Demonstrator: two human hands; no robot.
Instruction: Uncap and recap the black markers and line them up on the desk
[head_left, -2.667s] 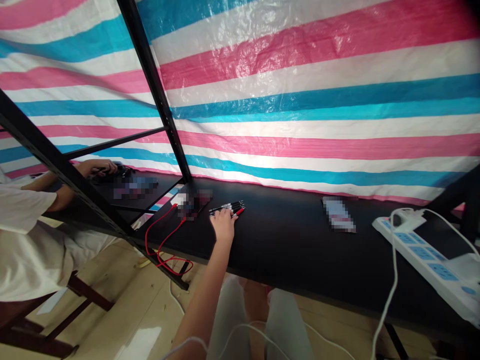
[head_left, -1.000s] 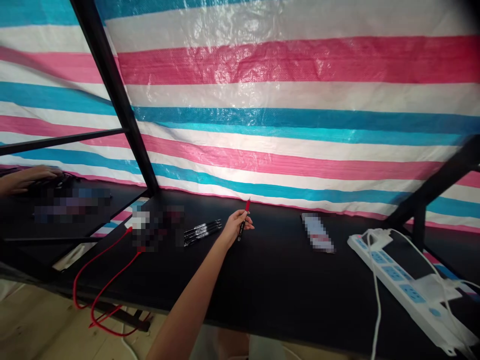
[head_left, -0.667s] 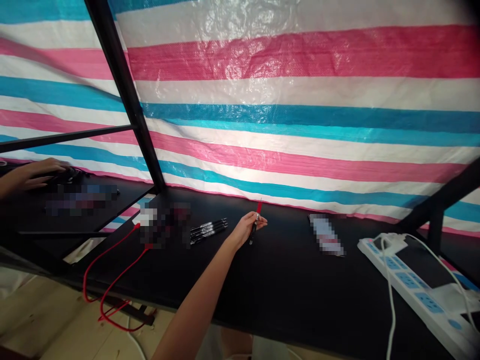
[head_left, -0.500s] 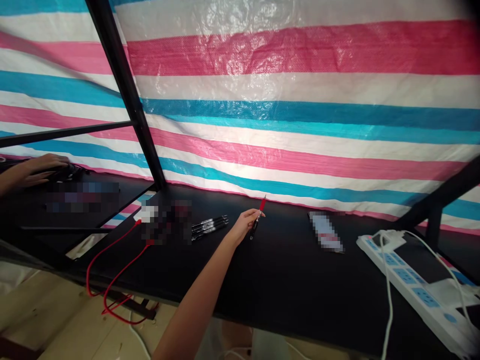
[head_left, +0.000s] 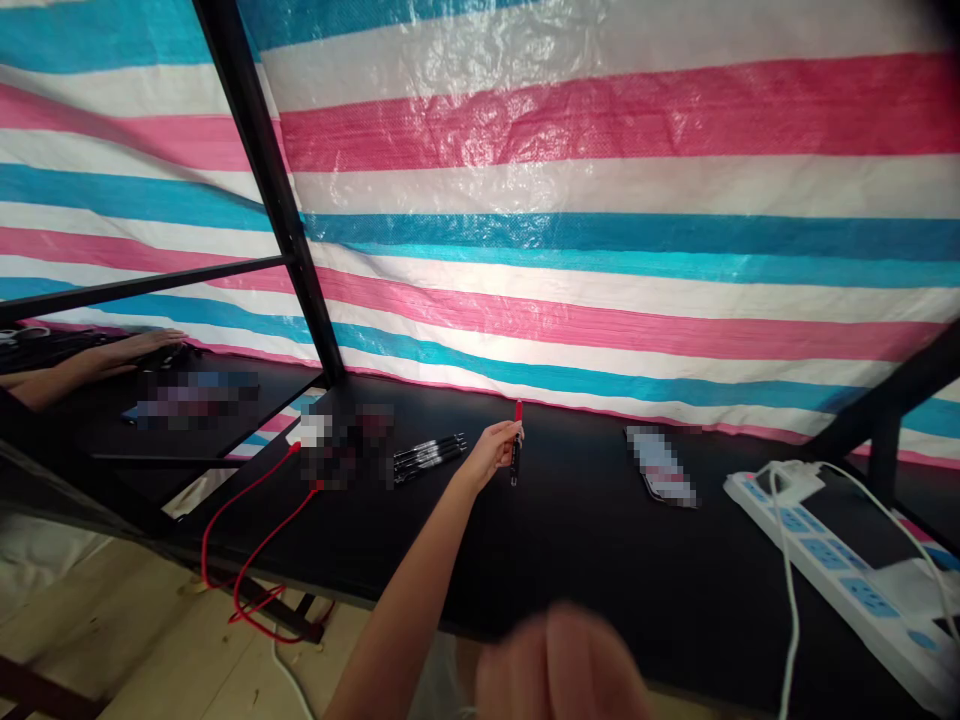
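My left hand [head_left: 493, 452] is closed on a pen just above the black table, left of the table's middle. The pen [head_left: 515, 458] stands nearly upright, with a red upper end and a dark barrel showing below the fingers. My right hand [head_left: 562, 665] is low at the bottom edge, close to the camera and blurred. Its fingers look curled in; whatever they may hold is hidden. Several black pens [head_left: 429, 458] lie side by side on the table, left of my left hand.
A phone-like blurred item [head_left: 661, 468] lies to the right. A white power strip [head_left: 832, 560] with cables fills the right side. Red cables [head_left: 259, 535] hang over the front edge at left. Past the black frame post [head_left: 289, 250], another person's hand [head_left: 146, 345] rests on a neighbouring table.
My right hand has come into view at the bottom. The pen in my left hand has turned from a slant to nearly upright. The other person's hand has shifted right.
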